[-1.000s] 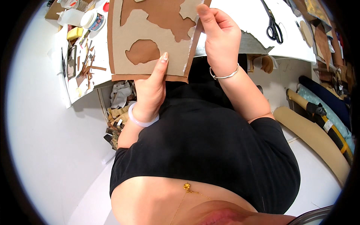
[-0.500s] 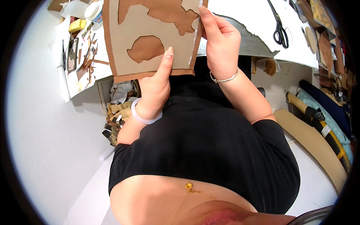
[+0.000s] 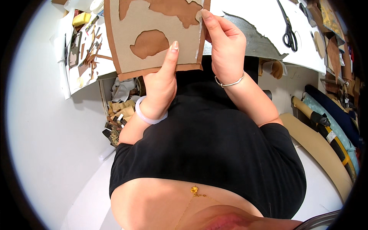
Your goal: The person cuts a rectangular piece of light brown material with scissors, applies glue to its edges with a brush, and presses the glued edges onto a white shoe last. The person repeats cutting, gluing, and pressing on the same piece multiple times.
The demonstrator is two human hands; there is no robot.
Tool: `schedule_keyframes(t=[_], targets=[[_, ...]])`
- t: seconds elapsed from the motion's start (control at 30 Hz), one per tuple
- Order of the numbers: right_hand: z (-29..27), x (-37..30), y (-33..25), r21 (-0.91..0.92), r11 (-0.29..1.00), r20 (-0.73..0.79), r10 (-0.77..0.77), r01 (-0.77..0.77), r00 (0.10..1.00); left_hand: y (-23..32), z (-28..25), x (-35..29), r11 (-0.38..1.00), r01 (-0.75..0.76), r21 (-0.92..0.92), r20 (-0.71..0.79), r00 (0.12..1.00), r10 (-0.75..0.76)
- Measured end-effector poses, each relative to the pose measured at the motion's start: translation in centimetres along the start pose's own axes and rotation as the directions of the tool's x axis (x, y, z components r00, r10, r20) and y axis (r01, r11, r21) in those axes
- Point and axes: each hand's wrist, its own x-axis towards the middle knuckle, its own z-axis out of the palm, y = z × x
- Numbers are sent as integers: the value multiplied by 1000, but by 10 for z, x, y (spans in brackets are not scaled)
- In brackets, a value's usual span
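A flat panel point(image 3: 155, 23) is held up in front of me, with a beige layer over brown leather-like material. Brown shows through curved cut-outs in the beige and as a border around it. My left hand point(image 3: 160, 88) grips the lower edge, its thumb on the front and its other fingers hidden behind. At the right edge, my right hand point(image 3: 229, 44) is closed, with thumb and bent forefinger on the border beside a thin whitish strip along the beige edge. The panel's top runs out of view.
Black-handled scissors point(image 3: 290, 40) lie on the white table point(image 3: 306, 57) at right, near a dark grey sheet point(image 3: 249, 38). At left are a phone point(image 3: 75, 49), brown scraps point(image 3: 90, 57) and a yellow block point(image 3: 81, 19). Rolled materials point(image 3: 329, 103) stand at far right, below table height.
The panel has risen slightly in view, still in both hands. My right thumb has slid a little down along its right edge. Table things at left have shifted slightly in view.
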Motion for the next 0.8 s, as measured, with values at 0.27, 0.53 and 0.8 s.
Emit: schedule_keyframes(t=[0.27,0.53,0.8], targets=[[12,-8,2,127,992,-32,13,-9,999,1,-3,0,996,-10,-90,-33,999,7],[11,-11,5,258,966,4,30,-31,1000,1,0,-3,998,22,-59,-57,998,-25],[5,-9,6,43,998,-4,39,-39,999,0,3,-1,998,14,-69,-34,999,-16]])
